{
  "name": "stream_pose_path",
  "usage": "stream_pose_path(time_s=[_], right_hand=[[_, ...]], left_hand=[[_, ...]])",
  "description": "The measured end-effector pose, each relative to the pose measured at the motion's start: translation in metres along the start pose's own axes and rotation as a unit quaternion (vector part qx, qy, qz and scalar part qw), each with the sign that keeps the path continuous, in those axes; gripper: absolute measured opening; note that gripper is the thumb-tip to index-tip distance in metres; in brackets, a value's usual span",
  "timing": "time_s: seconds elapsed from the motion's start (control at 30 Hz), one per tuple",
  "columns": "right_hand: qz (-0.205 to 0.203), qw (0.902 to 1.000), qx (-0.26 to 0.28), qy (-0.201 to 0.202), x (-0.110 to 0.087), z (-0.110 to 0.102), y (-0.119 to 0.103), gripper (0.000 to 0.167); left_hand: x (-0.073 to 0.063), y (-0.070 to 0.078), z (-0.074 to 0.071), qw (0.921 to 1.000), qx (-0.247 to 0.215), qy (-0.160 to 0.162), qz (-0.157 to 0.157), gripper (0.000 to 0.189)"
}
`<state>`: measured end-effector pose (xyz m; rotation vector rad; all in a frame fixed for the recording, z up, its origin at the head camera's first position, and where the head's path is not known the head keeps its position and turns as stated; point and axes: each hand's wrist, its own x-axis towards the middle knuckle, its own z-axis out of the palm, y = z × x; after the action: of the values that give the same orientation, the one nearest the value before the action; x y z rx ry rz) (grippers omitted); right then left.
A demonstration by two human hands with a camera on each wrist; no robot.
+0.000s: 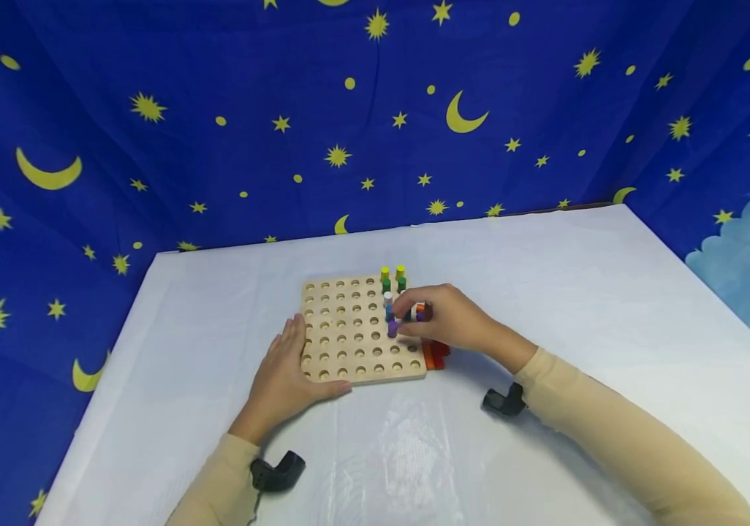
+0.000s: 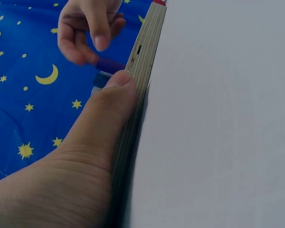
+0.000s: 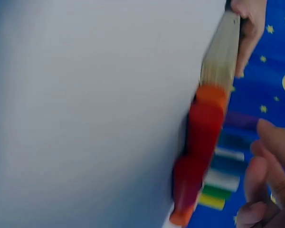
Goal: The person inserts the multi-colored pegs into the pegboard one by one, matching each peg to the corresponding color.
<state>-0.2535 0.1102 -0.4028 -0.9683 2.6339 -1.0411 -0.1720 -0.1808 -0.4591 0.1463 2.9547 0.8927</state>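
A pale wooden board (image 1: pixel 349 347) with rows of round holes lies on the white table. My left hand (image 1: pixel 286 372) rests at its near left corner, fingers over the left side and thumb straight along the front edge. A purple peg (image 1: pixel 392 329) stands upright in the board. My right hand (image 1: pixel 444 315) is over the right side, a fingertip touching the purple peg's top while thumb and finger stay apart. Behind that peg, blue, white (image 1: pixel 387 299), green (image 1: pixel 386 286) and yellow (image 1: pixel 384 273) pegs stand in a column. The right hand partly hides a second column.
Several red and orange pegs (image 1: pixel 437 356) lie against the board's right side, partly under the right hand. The white table (image 1: pixel 217 307) extends around the board. A blue curtain (image 1: pixel 250 88) with moons and stars hangs behind. Black wrist devices (image 1: pixel 278 472) are on both forearms.
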Motion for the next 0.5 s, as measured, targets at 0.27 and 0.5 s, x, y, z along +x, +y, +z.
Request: stream_pose_path(time_s=[0.27,0.5], right_hand=[[0.046,0.9986,-0.021,0.013,-0.013,-0.023,0.021,0.023],[0.066,0.9949,-0.073,-0.023,-0.014,-0.020,0.027,0.023]], left_hand=[[0.000,0.002,-0.002,1.0000,-0.005,0.000,0.000,0.147],[-0.001,0.001,0.000,1.0000,-0.006,0.001,0.004,0.148]])
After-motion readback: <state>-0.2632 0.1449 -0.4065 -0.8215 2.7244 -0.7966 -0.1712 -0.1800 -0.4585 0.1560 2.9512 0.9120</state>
